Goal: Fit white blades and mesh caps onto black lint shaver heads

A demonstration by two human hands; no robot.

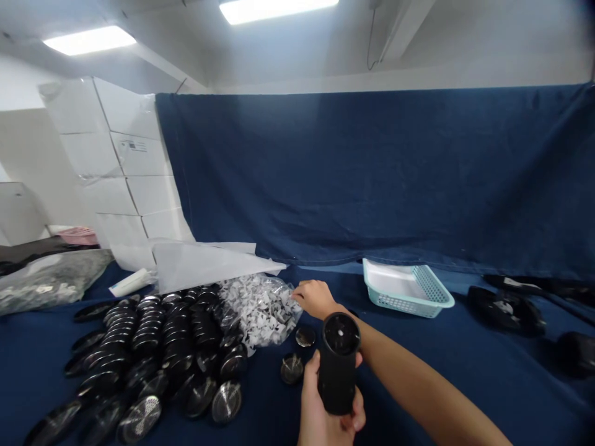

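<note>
My left hand [328, 412] is wrapped round a black cylinder [338, 371], held upright at the bottom centre with its round top facing me. Beyond it my right hand [315, 297] reaches across to the edge of a clear plastic bag of small white pieces [267, 310]. Its fingers are bent together at the bag; what they hold, if anything, is too small to make out. Two round dark discs [292, 368] lie on the blue cloth left of the cylinder. Many shiny black round parts [146, 328] stand in rows to the left of the bag.
A light green basket [406, 303] with white sheets inside stands right of centre. Black parts [506, 310] lie at the far right. White sheeting [204, 263], stacked white boxes [134, 148] and another filled bag [51, 282] are at the left. A blue curtain [372, 173] hangs behind.
</note>
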